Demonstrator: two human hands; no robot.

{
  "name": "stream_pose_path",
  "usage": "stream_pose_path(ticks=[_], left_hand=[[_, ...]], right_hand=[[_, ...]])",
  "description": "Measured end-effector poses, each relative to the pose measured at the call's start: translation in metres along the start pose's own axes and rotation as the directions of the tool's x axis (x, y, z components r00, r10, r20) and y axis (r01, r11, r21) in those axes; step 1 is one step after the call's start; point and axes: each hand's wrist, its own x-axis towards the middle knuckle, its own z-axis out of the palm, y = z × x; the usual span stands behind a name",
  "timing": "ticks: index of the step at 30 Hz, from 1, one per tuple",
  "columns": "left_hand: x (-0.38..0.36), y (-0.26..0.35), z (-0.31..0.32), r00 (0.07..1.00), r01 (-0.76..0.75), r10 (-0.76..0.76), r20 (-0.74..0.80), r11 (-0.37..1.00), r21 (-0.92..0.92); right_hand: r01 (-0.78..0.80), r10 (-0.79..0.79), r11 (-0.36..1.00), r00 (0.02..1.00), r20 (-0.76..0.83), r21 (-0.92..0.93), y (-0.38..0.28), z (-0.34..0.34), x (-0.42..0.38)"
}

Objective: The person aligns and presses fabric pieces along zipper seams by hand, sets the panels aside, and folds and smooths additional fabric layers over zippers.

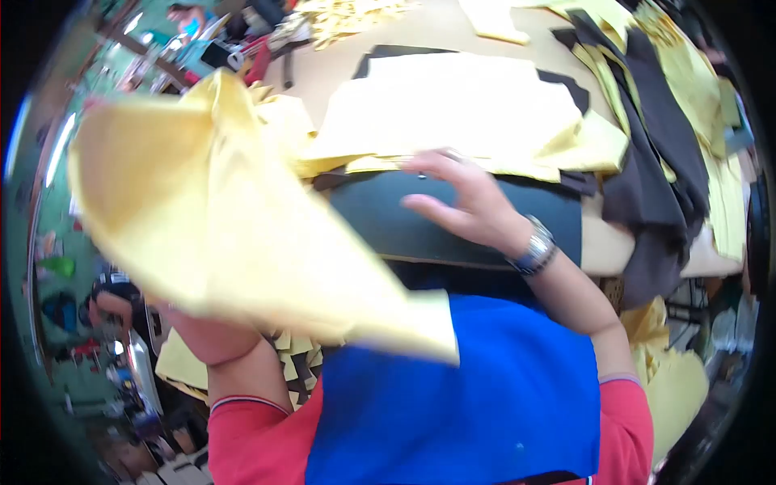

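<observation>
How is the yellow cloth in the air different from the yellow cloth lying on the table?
The lifted yellow cloth hangs in the air, folded and blurred, over the left hand, which it hides. The flat yellow cloth lies spread on the table, paler, near the right hand, whose fingers are spread. Both are yellow fabric pieces.

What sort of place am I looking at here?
Likely a garment cutting workshop: stacks of cut yellow fabric pieces and dark fabric pieces cover the work table, and the left hand lifts a yellow fabric piece.
</observation>
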Motion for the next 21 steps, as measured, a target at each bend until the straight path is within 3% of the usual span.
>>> stream_pose_path(ticks=[3, 4, 6, 7, 9, 10, 12, 14, 16, 17, 19, 20, 21], left_hand=[[-0.014, 0.009, -0.001, 0.994, 0.068, -0.086, 0.064, 0.967, 0.245], [-0.018, 0.014, -0.004, 0.99, 0.093, -0.124, 0.071, 0.937, 0.336], [-0.034, 0.023, -0.015, 0.975, 0.157, -0.216, 0.05, 0.832, 0.533], [-0.041, 0.026, -0.02, 0.961, 0.199, -0.274, 0.031, 0.767, 0.61], [-0.05, 0.025, -0.032, 0.919, 0.287, -0.395, -0.023, 0.625, 0.726], [-0.054, 0.021, -0.038, 0.887, 0.33, -0.46, -0.048, 0.557, 0.762], [-0.057, -0.002, -0.053, 0.812, 0.395, -0.578, -0.084, 0.438, 0.808], [-0.058, -0.039, -0.068, 0.724, 0.43, -0.682, -0.104, 0.327, 0.841], [-0.06, -0.086, -0.082, 0.646, 0.416, -0.755, -0.115, 0.222, 0.882], [-0.061, -0.108, -0.087, 0.626, 0.384, -0.77, -0.12, 0.171, 0.907], [-0.063, -0.155, -0.089, 0.701, 0.279, -0.703, -0.119, 0.116, 0.953], [-0.064, -0.173, -0.08, 0.807, 0.232, -0.582, -0.098, 0.16, 0.96], [-0.065, -0.189, -0.063, 0.899, 0.197, -0.431, -0.081, 0.232, 0.953]], right_hand=[[0.3, -0.271, 0.926, 0.951, -0.152, 0.228, -0.026, 0.037, 0.035], [0.308, -0.307, 0.897, 0.95, -0.055, 0.317, -0.031, 0.045, 0.039], [0.246, -0.379, 0.845, 0.902, 0.207, 0.474, -0.041, 0.057, 0.043], [-0.032, -0.253, 0.845, 0.856, 0.451, 0.534, -0.047, 0.055, 0.035], [-0.057, -0.201, 0.9, 0.825, 0.528, 0.432, -0.047, 0.042, 0.015], [-0.1, -0.203, 0.873, 0.816, 0.542, 0.478, -0.05, 0.028, 0.006], [-0.143, -0.121, 0.883, 0.85, 0.513, 0.447, -0.049, -0.002, -0.011], [-0.267, 0.055, 0.898, 0.857, 0.512, 0.349, -0.06, -0.04, -0.025], [-0.16, 0.093, 0.966, 0.947, 0.306, 0.201, -0.07, -0.062, -0.037], [-0.031, 0.026, 0.999, 0.987, 0.161, 0.034, -0.069, -0.066, -0.041], [-0.035, 0.065, 0.962, 0.993, 0.103, -0.271, -0.062, -0.073, -0.048], [-0.052, 0.095, 0.919, 0.991, 0.091, -0.39, -0.056, -0.074, -0.051], [-0.089, 0.13, 0.916, 0.988, 0.081, -0.391, -0.051, -0.074, -0.054]])
